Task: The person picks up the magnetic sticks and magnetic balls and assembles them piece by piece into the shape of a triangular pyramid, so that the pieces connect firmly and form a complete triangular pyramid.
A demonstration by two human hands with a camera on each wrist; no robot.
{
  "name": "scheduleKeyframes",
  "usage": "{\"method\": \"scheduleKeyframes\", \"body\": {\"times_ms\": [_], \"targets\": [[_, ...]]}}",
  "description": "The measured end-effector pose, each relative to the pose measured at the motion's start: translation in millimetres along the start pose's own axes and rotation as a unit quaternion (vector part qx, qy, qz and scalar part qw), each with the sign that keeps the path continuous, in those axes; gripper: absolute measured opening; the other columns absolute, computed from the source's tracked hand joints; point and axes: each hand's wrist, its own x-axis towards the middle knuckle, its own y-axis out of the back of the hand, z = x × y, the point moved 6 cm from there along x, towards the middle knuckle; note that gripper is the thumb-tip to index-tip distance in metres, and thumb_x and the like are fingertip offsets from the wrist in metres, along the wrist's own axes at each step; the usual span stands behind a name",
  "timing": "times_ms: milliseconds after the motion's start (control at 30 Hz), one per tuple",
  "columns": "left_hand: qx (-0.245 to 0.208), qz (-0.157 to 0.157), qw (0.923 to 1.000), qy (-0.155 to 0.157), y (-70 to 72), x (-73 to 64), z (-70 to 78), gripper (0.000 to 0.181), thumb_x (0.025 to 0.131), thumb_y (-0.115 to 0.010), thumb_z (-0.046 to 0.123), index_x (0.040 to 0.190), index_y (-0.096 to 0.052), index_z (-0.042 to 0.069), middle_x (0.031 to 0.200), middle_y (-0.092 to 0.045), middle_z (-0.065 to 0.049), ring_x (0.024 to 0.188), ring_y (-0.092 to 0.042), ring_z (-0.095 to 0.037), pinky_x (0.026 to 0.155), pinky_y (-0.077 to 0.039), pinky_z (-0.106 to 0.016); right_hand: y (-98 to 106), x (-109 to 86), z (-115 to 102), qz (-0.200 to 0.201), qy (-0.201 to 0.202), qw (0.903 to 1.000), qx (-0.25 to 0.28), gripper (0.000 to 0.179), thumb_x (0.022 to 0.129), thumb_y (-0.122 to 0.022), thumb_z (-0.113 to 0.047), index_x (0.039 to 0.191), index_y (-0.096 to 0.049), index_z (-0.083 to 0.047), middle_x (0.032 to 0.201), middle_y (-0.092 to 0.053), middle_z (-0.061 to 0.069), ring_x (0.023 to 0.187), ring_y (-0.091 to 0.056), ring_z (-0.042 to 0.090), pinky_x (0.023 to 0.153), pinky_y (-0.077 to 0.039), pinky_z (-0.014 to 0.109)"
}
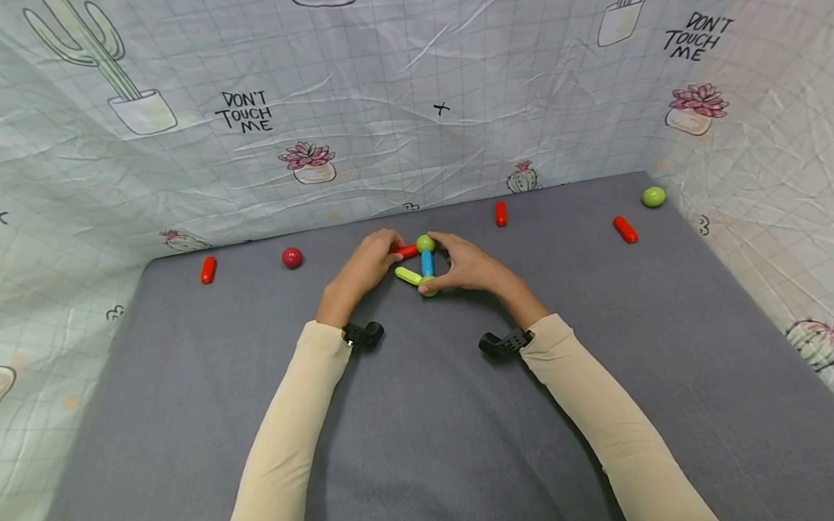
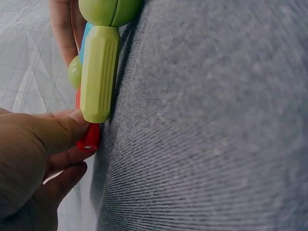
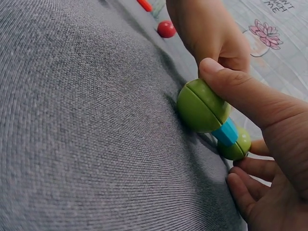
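Note:
Two green balls, one nearer (image 3: 198, 106) and one farther (image 1: 425, 244), are joined by a blue rod (image 1: 428, 264). A yellow-green rod (image 2: 100, 72) sticks out from the nearer ball toward the left. My right hand (image 1: 474, 264) spans this piece, thumb on the nearer ball and fingertips at the farther one. With thumb and fingers my left hand (image 1: 368, 264) pinches a red rod (image 1: 407, 251), whose other end meets the farther ball. In the left wrist view the yellow-green rod hides part of the red rod.
On the grey cloth-covered table (image 1: 428, 421), a red rod (image 1: 208, 269) and a red ball (image 1: 292, 258) lie to the left. Farther right are two more red rods, one at the back (image 1: 501, 213) and one tilted (image 1: 625, 229), plus a green ball (image 1: 654, 196) by the patterned curtain (image 1: 376, 94).

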Motion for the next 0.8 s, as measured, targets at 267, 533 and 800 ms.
{"method": "scheduleKeyframes", "body": {"times_ms": [267, 533, 800], "targets": [[0.025, 0.015, 0.9995, -0.008, 5.7, -14.6, 7.1, 0.024, 0.101, -0.065, 0.014, 0.120, -0.068, 0.000, 0.121, -0.065, -0.016, 0.114, -0.058, -0.033, 0.101, -0.046, -0.046, 2, 4.4, 3, -0.001, 0.013, 0.9974, 0.071, 0.085, 0.097, -0.068, -0.044, 0.160, -0.025, -0.005, 0.158, -0.035, 0.020, 0.141, -0.042, 0.035, 0.112, -0.041, 0.050], [-0.009, -0.014, 0.9987, 0.048, 5.1, -37.8, 48.8, 0.036, 0.102, -0.065, 0.032, 0.120, -0.066, 0.001, 0.106, -0.064, -0.012, 0.091, -0.060, -0.026, 0.079, -0.052, -0.039, 16, 12.4, 4, 0.006, 0.060, 0.9978, 0.029, 0.052, 0.109, -0.048, -0.033, 0.157, -0.040, -0.013, 0.157, -0.042, 0.013, 0.121, -0.058, 0.033, 0.098, -0.050, 0.049], [0.012, -0.049, 0.9961, 0.072, -14.5, -45.3, 66.8, 0.038, 0.091, -0.079, 0.032, 0.110, -0.060, 0.005, 0.101, -0.057, -0.009, 0.083, -0.055, -0.022, 0.071, -0.050, -0.037, 24, 6.1, 9, 0.038, 0.043, 0.9982, -0.017, 0.038, 0.103, -0.062, -0.021, 0.138, -0.063, -0.007, 0.127, -0.053, 0.019, 0.105, -0.056, 0.033, 0.091, -0.048, 0.048]]}}
